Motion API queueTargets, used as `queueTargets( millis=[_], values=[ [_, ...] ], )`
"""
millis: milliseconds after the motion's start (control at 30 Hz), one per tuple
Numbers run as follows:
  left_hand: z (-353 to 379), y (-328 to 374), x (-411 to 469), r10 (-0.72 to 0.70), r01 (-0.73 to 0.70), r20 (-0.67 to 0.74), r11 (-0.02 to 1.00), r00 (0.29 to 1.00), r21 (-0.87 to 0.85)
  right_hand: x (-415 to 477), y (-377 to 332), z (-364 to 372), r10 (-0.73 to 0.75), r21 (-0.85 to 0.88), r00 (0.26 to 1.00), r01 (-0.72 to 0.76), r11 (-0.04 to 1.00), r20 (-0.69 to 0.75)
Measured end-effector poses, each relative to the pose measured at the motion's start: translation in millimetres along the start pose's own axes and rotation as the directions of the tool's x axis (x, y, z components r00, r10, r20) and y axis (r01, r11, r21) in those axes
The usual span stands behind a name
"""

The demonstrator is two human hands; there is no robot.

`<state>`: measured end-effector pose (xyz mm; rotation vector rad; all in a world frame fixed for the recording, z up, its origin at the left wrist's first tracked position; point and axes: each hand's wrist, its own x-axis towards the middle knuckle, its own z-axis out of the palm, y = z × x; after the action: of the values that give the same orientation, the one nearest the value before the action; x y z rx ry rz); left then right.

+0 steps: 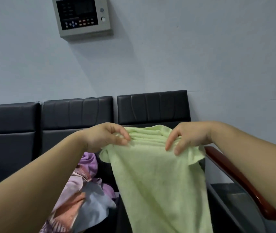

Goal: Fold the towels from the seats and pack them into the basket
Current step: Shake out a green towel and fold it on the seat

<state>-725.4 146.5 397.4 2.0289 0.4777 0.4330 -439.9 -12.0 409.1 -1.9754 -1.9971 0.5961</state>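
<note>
Early going here, by the look of it: on the left a heap of purple and patterned towels (86, 182) lies crumpled on the black seats (76, 113), none of it folded. There is no basket anywhere in shot, so nothing can be called packed. Now the left hand (107, 137), raised in front of the seat backs, its fingers (124, 137) curled in a pinch on the top edge of the green towel (157, 182), close to its left corner. The towel hangs straight down between the two hands, its top edge bunched into ridges across the short gap, and a bit of corner flops out just beyond each grip. Over to the right hand (189, 137), much the mirror of it: fingers (171, 140) draped over the edge, thumb below, nipping the cloth near the right corner. Past that, a reddish wooden armrest (238, 180). My read: this one is being squared up for its first fold, with the heap and all the packing yet to come.
</note>
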Motion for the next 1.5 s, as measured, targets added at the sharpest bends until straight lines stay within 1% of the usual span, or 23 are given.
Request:
queueTargets(
  millis=[33, 67, 100, 133, 167, 233, 300, 367, 467, 567, 633, 667, 733, 800, 833, 900, 967, 1067, 1133, 1200, 1333, 1433, 1500],
  values=[
    [-2.8, -9.4, 6.2, -0.043, 0.041, 0.030, 0.996, 0.999, 0.077, 9.6, 7.3, 0.6, 0.015, -0.015, 1.000, -0.015, 1.000, -0.005],
    [-6.3, -17.6, 14.3, -0.090, 0.081, 0.028, 0.969, 0.996, 0.233, 20.3, 14.6, 0.8, 0.016, -0.056, 1.000, -0.018, 0.998, -0.025],
    [-9.7, -24.0, 24.6, -0.123, 0.118, -0.016, 0.896, 0.992, 0.428, 32.0, 21.9, 0.2, 0.010, -0.114, 0.998, -0.017, 0.993, -0.058],
    [-13.2, -27.9, 36.7, -0.127, 0.147, -0.074, 0.805, 0.989, 0.575, 44.1, 28.0, -1.4, 0.006, -0.160, 0.994, -0.023, 0.987, -0.107],
    [-15.9, -28.1, 49.0, -0.100, 0.160, -0.129, 0.749, 0.987, 0.643, 56.8, 33.2, -4.3, 0.005, -0.190, 0.986, -0.038, 0.981, -0.169],
    [-25.9, -21.7, 72.6, 0.007, 0.154, -0.232, 0.728, 0.973, 0.668, 81.6, 41.6, -14.5, -0.008, -0.200, 0.947, -0.060, 0.978, -0.322],
    [-41.6, -11.7, 92.0, 0.099, 0.159, -0.331, 0.727, 0.938, 0.668, 101.0, 43.6, -31.6, -0.043, -0.208, 0.885, -0.061, 0.976, -0.464],
    [-56.5, 0.0, 104.0, 0.177, 0.149, -0.394, 0.729, 0.902, 0.668, 111.1, 40.1, -53.7, -0.091, -0.222, 0.819, -0.045, 0.974, -0.566],
    [-73.3, 14.1, 108.7, 0.349, 0.088, -0.403, 0.654, 0.846, 0.752, 109.8, 32.3, -80.3, -0.167, -0.289, 0.744, -0.037, 0.957, -0.647],
    [-71.9, 15.1, 96.7, 0.446, 0.029, -0.374, 0.610, 0.813, 0.792, 95.1, 31.5, -79.1, -0.221, -0.308, 0.695, 0.001, 0.952, -0.684],
    [-57.5, 6.7, 82.4, 0.440, 0.010, -0.339, 0.599, 0.831, 0.801, 81.8, 38.0, -63.6, -0.224, -0.297, 0.709, 0.020, 0.955, -0.669],
    [-47.8, 0.4, 74.2, 0.414, 0.002, -0.324, 0.615, 0.851, 0.788, 74.5, 43.3, -52.9, -0.206, -0.274, 0.733, 0.029, 0.961, -0.648],
    [-26.9, -16.4, 58.6, 0.315, -0.006, -0.278, 0.672, 0.907, 0.741, 58.6, 54.9, -27.8, -0.149, -0.215, 0.811, 0.030, 0.976, -0.565],
    [-4.3, -40.6, 46.2, 0.156, 0.020, -0.199, 0.736, 0.967, 0.677, 44.3, 68.2, 1.4, -0.086, -0.191, 0.905, 0.006, 0.982, -0.416],
    [7.8, -54.2, 40.1, 0.077, 0.042, -0.156, 0.766, 0.985, 0.642, 37.3, 74.2, 16.5, -0.046, -0.161, 0.944, -0.008, 0.987, -0.327],
    [30.8, -84.5, 28.1, -0.038, 0.081, -0.088, 0.829, 0.995, 0.553, 23.6, 86.3, 47.0, 0.039, -0.052, 0.988, -0.047, 0.998, -0.150],
    [51.6, -112.8, 15.9, -0.133, 0.119, 0.002, 0.892, 0.991, 0.437, 13.5, 96.7, 75.6, 0.116, 0.061, 0.993, -0.117, 0.991, 0.016],
    [77.3, -147.1, -1.6, -0.235, 0.185, 0.150, 0.940, 0.960, 0.285, 13.3, 111.6, 110.7, 0.202, 0.112, 0.953, -0.232, 0.966, 0.225],
    [91.0, -170.2, -7.6, -0.255, 0.216, 0.172, 0.952, 0.952, 0.218, 18.4, 123.3, 131.5, 0.234, 0.197, 0.922, -0.303, 0.932, 0.308],
    [105.0, -195.0, -10.9, -0.273, 0.247, 0.150, 0.953, 0.950, 0.174, 25.4, 135.4, 155.5, 0.248, 0.257, 0.918, -0.332, 0.908, 0.310],
    [134.6, -259.1, -14.3, -0.310, 0.296, 0.018, 0.924, 0.951, 0.241, 45.2, 157.3, 214.6, 0.277, 0.253, 0.945, -0.315, 0.915, 0.174],
    [154.5, -287.6, -15.0, -0.399, 0.398, -0.042, 0.891, 0.916, 0.219, 56.2, 176.0, 261.6, 0.309, 0.291, 0.945, -0.328, 0.899, 0.112],
    [156.3, -292.8, -10.4, -0.432, 0.434, -0.067, 0.863, 0.899, 0.257, 59.8, 181.5, 274.7, 0.338, 0.277, 0.938, -0.347, 0.896, 0.081]
  ],
)
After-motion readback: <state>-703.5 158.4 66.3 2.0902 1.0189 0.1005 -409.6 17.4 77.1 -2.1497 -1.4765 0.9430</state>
